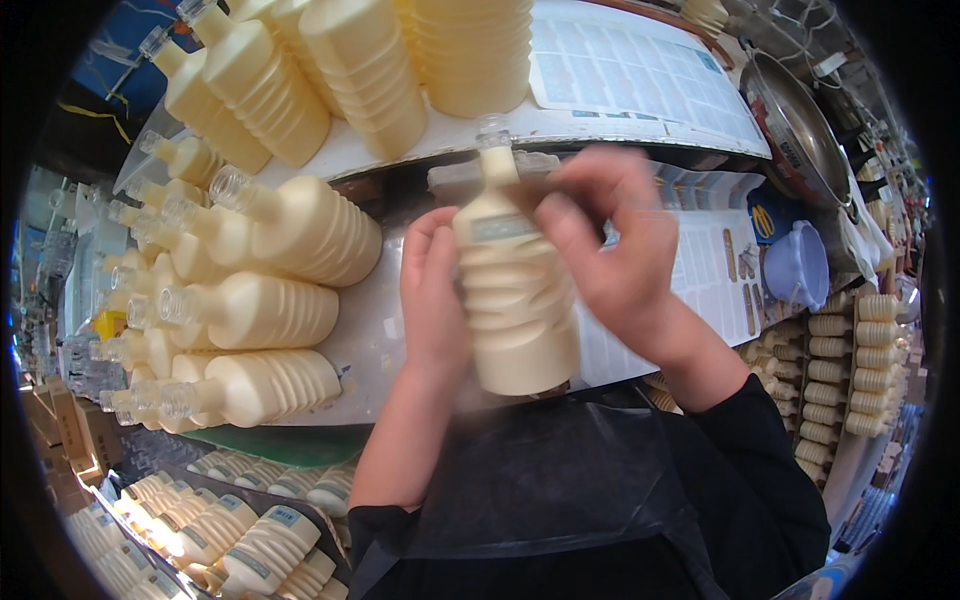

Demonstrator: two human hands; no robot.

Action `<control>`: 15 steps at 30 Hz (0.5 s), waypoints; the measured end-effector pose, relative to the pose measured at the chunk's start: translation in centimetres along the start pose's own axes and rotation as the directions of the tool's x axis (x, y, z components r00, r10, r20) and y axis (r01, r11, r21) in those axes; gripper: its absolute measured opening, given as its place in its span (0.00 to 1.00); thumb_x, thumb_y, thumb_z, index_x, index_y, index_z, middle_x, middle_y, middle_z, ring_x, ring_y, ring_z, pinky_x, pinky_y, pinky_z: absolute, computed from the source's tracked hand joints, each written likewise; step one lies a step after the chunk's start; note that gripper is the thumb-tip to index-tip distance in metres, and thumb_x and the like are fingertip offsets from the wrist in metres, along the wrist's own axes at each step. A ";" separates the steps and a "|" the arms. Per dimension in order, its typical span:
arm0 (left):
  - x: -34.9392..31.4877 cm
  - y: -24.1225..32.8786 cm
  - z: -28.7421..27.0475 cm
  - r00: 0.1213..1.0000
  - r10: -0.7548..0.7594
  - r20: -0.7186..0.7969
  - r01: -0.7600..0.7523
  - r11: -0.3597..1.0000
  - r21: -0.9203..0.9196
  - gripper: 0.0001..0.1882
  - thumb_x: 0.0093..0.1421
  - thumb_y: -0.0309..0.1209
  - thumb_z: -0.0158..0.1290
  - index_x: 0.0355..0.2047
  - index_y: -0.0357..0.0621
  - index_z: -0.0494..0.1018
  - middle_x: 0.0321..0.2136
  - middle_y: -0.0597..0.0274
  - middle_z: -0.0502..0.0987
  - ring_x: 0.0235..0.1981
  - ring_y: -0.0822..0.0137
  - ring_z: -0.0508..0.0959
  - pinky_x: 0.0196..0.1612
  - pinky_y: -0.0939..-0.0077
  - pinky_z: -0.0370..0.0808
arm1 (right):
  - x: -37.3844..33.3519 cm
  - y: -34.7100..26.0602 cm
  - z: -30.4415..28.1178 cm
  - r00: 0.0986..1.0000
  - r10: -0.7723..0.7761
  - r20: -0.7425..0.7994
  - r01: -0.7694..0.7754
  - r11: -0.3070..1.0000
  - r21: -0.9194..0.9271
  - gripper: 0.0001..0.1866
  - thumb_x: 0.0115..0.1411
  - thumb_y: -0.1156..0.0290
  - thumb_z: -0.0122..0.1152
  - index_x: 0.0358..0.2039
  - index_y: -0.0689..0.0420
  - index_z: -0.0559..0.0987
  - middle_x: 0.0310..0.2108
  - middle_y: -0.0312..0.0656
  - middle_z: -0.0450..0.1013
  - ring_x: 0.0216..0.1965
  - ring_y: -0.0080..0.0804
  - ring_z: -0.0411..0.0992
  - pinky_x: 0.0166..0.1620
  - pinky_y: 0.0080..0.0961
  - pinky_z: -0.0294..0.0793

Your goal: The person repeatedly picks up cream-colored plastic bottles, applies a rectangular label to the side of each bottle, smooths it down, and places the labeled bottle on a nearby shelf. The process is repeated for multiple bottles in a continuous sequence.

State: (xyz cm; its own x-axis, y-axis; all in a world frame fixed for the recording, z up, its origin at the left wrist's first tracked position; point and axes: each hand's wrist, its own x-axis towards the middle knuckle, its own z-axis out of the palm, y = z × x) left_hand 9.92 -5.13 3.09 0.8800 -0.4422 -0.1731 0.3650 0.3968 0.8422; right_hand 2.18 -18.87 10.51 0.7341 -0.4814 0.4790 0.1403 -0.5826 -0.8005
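My left hand (433, 285) is wrapped round the side of a cream-coloured plastic bottle (518, 310) with ribbed, wavy walls and a clear threaded neck. The bottle stands nearly upright before me, in front of the table. A small grey-green label (503, 228) lies across its shoulder. My right hand (625, 235) is at the right of the bottle's shoulder, thumb toward it and fingers bent. Motion smears those fingertips, so whether they hold anything cannot be made out. Sheets of labels (690, 270) lie on the table beneath and beyond the right hand.
Similar bottles (275, 385) lie stacked on the table at left; others (360, 75) stand on a raised white shelf. Another label sheet (640, 75) covers that shelf's right part. A lilac bucket (797, 265) and a metal pan (795, 125) are at right. Labelled bottles (270, 545) fill a container at lower left.
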 end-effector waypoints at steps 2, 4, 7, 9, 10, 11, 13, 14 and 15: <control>-0.3 -0.2 0.3 0.999 0.035 0.031 -0.036 0.999 0.008 0.16 0.71 0.37 0.50 0.53 0.41 0.68 0.49 0.59 0.72 0.50 0.71 0.73 0.55 0.72 0.71 | 2.3 1.7 0.1 0.995 0.029 -0.099 -0.010 0.982 0.186 0.16 0.62 0.78 0.56 0.50 0.63 0.69 0.39 0.52 0.77 0.39 0.44 0.79 0.43 0.34 0.78; 0.0 -0.5 -0.2 0.995 0.086 0.043 -0.094 0.973 0.210 0.18 0.69 0.36 0.53 0.54 0.41 0.66 0.51 0.58 0.70 0.52 0.69 0.71 0.58 0.71 0.69 | 2.9 1.8 1.2 0.997 -0.022 -0.075 0.033 0.989 0.142 0.18 0.63 0.79 0.52 0.53 0.63 0.66 0.43 0.56 0.75 0.44 0.50 0.77 0.49 0.39 0.75; 0.3 -0.3 0.1 0.994 0.098 0.036 -0.105 0.911 0.400 0.20 0.66 0.35 0.57 0.54 0.40 0.65 0.52 0.57 0.68 0.54 0.67 0.69 0.60 0.70 0.67 | 2.5 1.6 2.8 0.992 0.011 0.129 -0.019 0.998 0.061 0.20 0.63 0.77 0.50 0.56 0.61 0.64 0.48 0.59 0.71 0.49 0.61 0.72 0.53 0.47 0.71; 0.2 -0.2 0.0 0.996 0.082 0.018 -0.082 0.912 0.401 0.21 0.65 0.33 0.58 0.54 0.40 0.65 0.52 0.56 0.68 0.54 0.66 0.68 0.61 0.70 0.66 | 2.4 2.8 2.8 0.991 0.042 0.126 -0.043 0.999 0.002 0.20 0.64 0.77 0.50 0.56 0.61 0.64 0.50 0.59 0.71 0.51 0.60 0.71 0.55 0.46 0.70; 0.3 -0.2 0.0 0.998 0.068 0.014 -0.069 0.932 0.355 0.21 0.65 0.32 0.59 0.54 0.41 0.65 0.52 0.57 0.68 0.54 0.66 0.68 0.61 0.70 0.66 | 2.3 3.5 2.4 0.991 0.065 0.120 -0.065 0.998 0.004 0.20 0.64 0.77 0.50 0.56 0.62 0.65 0.50 0.58 0.71 0.52 0.59 0.71 0.56 0.45 0.70; 0.2 -0.3 -0.1 0.998 0.055 0.009 -0.055 0.949 0.311 0.21 0.64 0.32 0.59 0.54 0.41 0.66 0.52 0.57 0.68 0.55 0.66 0.68 0.61 0.70 0.66 | 2.2 4.3 1.8 0.990 0.087 0.115 -0.088 0.996 0.009 0.20 0.64 0.77 0.50 0.56 0.62 0.65 0.51 0.58 0.71 0.53 0.57 0.71 0.57 0.44 0.69; 0.2 -0.4 0.0 0.999 0.048 -0.008 -0.044 0.964 0.262 0.21 0.65 0.32 0.59 0.54 0.41 0.66 0.52 0.58 0.68 0.54 0.67 0.69 0.61 0.70 0.66 | 1.9 5.9 0.6 0.989 0.117 0.092 -0.119 0.993 0.014 0.20 0.64 0.76 0.51 0.57 0.62 0.65 0.52 0.56 0.71 0.54 0.54 0.71 0.59 0.42 0.69; 0.2 -0.5 0.0 0.999 0.044 -0.017 -0.039 0.970 0.239 0.21 0.65 0.32 0.59 0.54 0.41 0.66 0.52 0.58 0.69 0.54 0.67 0.69 0.61 0.70 0.66 | 1.6 6.8 0.2 0.989 0.127 0.075 -0.129 0.991 0.021 0.20 0.64 0.76 0.51 0.57 0.62 0.66 0.53 0.55 0.71 0.55 0.52 0.71 0.59 0.41 0.68; 0.1 -0.4 0.2 0.999 0.041 -0.019 -0.036 0.974 0.222 0.20 0.65 0.31 0.58 0.54 0.41 0.66 0.52 0.59 0.69 0.54 0.67 0.69 0.61 0.70 0.67 | 1.4 7.5 -0.1 0.989 0.136 0.058 -0.138 0.990 0.028 0.20 0.65 0.76 0.51 0.57 0.62 0.66 0.53 0.55 0.71 0.56 0.51 0.71 0.60 0.40 0.68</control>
State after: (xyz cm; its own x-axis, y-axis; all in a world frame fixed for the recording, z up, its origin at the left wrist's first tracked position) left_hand 9.79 -5.45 2.86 0.9000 -0.4101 -0.1478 0.2564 0.2238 0.9403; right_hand 4.16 -24.00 5.20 0.7833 -0.5178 0.3439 0.0561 -0.4920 -0.8688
